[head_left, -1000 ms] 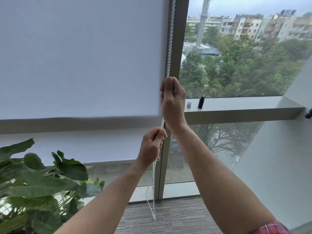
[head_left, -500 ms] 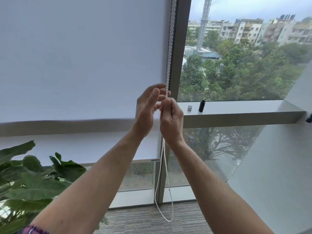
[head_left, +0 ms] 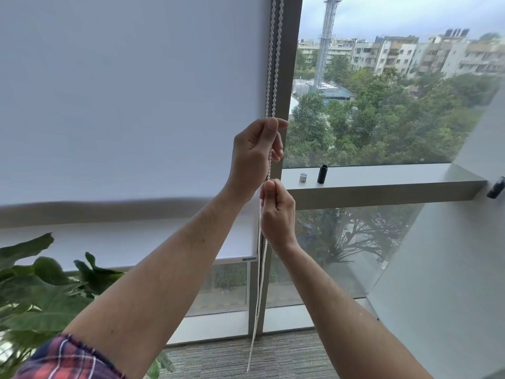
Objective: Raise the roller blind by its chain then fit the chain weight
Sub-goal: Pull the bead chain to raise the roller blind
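Observation:
A white roller blind (head_left: 131, 105) covers the left window pane; its bottom bar (head_left: 246, 259) hangs low above the floor. The white bead chain (head_left: 273, 64) runs down the dark window post. My left hand (head_left: 254, 157) pinches the chain up high, at about the height of the sill. Just below it, my right hand (head_left: 277, 212) grips the same chain, and the loop hangs down to the floor (head_left: 255, 324). A black cylinder (head_left: 322, 174) and a small silver cap (head_left: 303, 177) stand on the sill to the right.
A grey window ledge (head_left: 382, 184) runs across the right pane. A large-leafed green plant (head_left: 41, 291) stands at the lower left. A grey wall (head_left: 451, 269) slants in on the right, with a small black fitting (head_left: 496, 187) on it. Grey carpet (head_left: 287, 356) lies below.
My right hand has drawn the chain downward while my left hand went up past it and took hold higher. The blind's bottom bar sits a little higher than a second ago.

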The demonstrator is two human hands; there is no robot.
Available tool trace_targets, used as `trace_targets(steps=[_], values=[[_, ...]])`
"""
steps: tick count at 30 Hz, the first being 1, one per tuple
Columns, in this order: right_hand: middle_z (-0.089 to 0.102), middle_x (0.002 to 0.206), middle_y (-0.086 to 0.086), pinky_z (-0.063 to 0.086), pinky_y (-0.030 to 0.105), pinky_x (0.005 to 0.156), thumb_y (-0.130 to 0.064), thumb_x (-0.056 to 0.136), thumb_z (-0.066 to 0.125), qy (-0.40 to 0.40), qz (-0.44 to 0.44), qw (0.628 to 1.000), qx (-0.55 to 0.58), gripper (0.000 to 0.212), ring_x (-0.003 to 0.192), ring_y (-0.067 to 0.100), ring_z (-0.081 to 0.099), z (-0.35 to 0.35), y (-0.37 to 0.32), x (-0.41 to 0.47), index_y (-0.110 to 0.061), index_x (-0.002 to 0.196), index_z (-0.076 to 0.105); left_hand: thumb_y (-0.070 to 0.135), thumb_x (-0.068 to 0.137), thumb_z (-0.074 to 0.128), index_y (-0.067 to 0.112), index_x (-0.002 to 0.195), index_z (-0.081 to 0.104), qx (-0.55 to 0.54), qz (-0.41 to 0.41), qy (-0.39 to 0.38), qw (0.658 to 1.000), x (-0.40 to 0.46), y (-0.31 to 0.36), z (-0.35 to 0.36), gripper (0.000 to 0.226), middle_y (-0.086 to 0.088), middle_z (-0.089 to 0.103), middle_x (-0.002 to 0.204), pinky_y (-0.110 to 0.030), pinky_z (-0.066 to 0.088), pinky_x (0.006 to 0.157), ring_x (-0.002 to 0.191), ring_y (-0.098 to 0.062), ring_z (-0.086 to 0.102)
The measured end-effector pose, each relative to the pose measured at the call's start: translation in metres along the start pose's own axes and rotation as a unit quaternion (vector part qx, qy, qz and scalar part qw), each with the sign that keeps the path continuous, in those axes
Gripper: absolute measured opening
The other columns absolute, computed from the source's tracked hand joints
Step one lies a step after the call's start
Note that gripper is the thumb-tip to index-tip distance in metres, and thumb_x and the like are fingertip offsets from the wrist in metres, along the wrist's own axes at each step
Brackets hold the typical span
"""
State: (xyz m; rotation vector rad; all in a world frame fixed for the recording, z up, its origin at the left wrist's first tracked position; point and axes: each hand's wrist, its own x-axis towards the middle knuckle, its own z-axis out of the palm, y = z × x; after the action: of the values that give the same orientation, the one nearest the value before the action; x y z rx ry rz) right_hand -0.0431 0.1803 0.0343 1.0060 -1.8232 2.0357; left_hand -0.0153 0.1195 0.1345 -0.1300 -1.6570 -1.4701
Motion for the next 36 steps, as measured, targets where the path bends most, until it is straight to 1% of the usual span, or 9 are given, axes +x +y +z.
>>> trace_targets(steps=[3, 11, 18, 21, 23, 27, 30, 32, 36], values=[[0.041, 0.061, -0.008, 0.033, 0.041, 0.052, -0.015, 0.106, 0.039, -0.014, 0.008, 1.000, 0.003, 0.039, 0.055, 0.014, 0.036, -0.003, 0.006, -0.007, -0.027, 0.069, 0.041, 0.013, 0.104, 0.044, 0.004, 0.090, 0.064, 0.016, -0.003, -0.007, 1.000, -0.004, -0.004, -0.003, 0.026, -0.004, 0.048, 0.056, -0.020, 0.038, 0.049, 0.047, -0.011, 0.044], [0.044, 0.057, -0.015, 0.032, 0.021, 0.054, -0.027, 0.101, 0.040, -0.060, 0.052, 0.997, 0.001, 0.035, 0.055, 0.004, 0.038, -0.003, 0.019, -0.030, -0.031, 0.066, 0.044, 0.017, 0.100, 0.050, 0.013, 0.080, 0.061, 0.105, -0.001, 0.003, 0.994, -0.026, -0.027, -0.012, 0.024, 0.002, 0.047, 0.052, -0.026, 0.036, 0.048, 0.046, -0.014, 0.042], [0.051, 0.053, -0.004, 0.039, 0.027, 0.044, -0.039, 0.100, 0.042, -0.154, 0.151, 0.974, 0.065, 0.036, 0.044, 0.012, 0.046, -0.017, 0.039, -0.035, -0.032, 0.070, 0.061, 0.017, 0.097, 0.055, 0.016, 0.078, 0.061, 0.164, -0.030, 0.027, 0.986, -0.055, -0.061, -0.025, 0.021, 0.010, 0.051, 0.051, -0.025, 0.039, 0.048, 0.046, -0.005, 0.044], [0.065, 0.070, 0.005, 0.056, 0.031, 0.057, -0.045, 0.100, 0.037, -0.135, 0.141, 0.978, 0.073, 0.043, 0.061, 0.017, 0.065, -0.023, 0.031, -0.007, -0.014, 0.094, 0.067, 0.015, 0.097, 0.057, 0.021, 0.079, 0.061, 0.187, -0.028, 0.026, 0.982, -0.062, -0.072, -0.034, 0.020, 0.019, 0.059, 0.059, -0.014, 0.040, 0.052, 0.051, 0.001, 0.051], [0.067, 0.080, 0.007, 0.059, 0.034, 0.068, -0.044, 0.099, 0.037, -0.109, 0.117, 0.984, 0.074, 0.045, 0.072, 0.018, 0.068, -0.021, 0.014, 0.016, -0.010, 0.098, 0.066, 0.019, 0.097, 0.055, 0.024, 0.080, 0.062, 0.185, -0.041, 0.017, 0.982, -0.070, -0.081, -0.035, 0.019, 0.020, 0.059, 0.058, -0.017, 0.041, 0.052, 0.052, 0.001, 0.050], [0.064, 0.081, 0.012, 0.056, 0.038, 0.065, -0.033, 0.103, 0.038, -0.097, 0.068, 0.985, 0.127, 0.035, 0.072, 0.024, 0.064, -0.009, -0.034, 0.057, -0.007, 0.101, 0.063, 0.028, 0.096, 0.052, 0.029, 0.079, 0.060, 0.209, -0.069, -0.006, 0.975, -0.091, -0.097, -0.028, 0.018, 0.018, 0.054, 0.055, -0.022, 0.037, 0.048, 0.047, -0.002, 0.046], [0.056, 0.066, 0.003, 0.040, 0.026, 0.043, -0.023, 0.106, 0.036, -0.106, 0.039, 0.978, 0.178, 0.031, 0.048, 0.014, 0.049, 0.001, -0.059, 0.077, -0.011, 0.096, 0.062, 0.021, 0.096, 0.056, 0.026, 0.078, 0.061, 0.185, -0.067, -0.002, 0.980, -0.106, -0.107, -0.025, 0.020, 0.016, 0.051, 0.054, -0.016, 0.034, 0.048, 0.047, -0.002, 0.042], [0.043, 0.055, -0.007, 0.026, 0.020, 0.041, -0.020, 0.106, 0.036, -0.085, 0.045, 0.978, 0.187, 0.033, 0.043, 0.006, 0.033, 0.008, -0.062, 0.079, -0.014, 0.084, 0.060, 0.020, 0.097, 0.056, 0.028, 0.077, 0.061, 0.173, -0.077, 0.002, 0.982, -0.112, -0.111, -0.028, 0.022, 0.014, 0.049, 0.054, -0.021, 0.035, 0.047, 0.048, -0.002, 0.041], [0.033, 0.050, -0.017, 0.022, 0.019, 0.042, -0.019, 0.105, 0.040, -0.063, 0.026, 0.985, 0.161, 0.036, 0.045, 0.004, 0.026, 0.016, -0.048, 0.066, -0.020, 0.071, 0.052, 0.024, 0.098, 0.055, 0.037, 0.074, 0.060, 0.178, -0.103, -0.017, 0.979, -0.120, -0.119, -0.032, 0.028, 0.004, 0.049, 0.054, -0.033, 0.039, 0.049, 0.049, -0.008, 0.043]])
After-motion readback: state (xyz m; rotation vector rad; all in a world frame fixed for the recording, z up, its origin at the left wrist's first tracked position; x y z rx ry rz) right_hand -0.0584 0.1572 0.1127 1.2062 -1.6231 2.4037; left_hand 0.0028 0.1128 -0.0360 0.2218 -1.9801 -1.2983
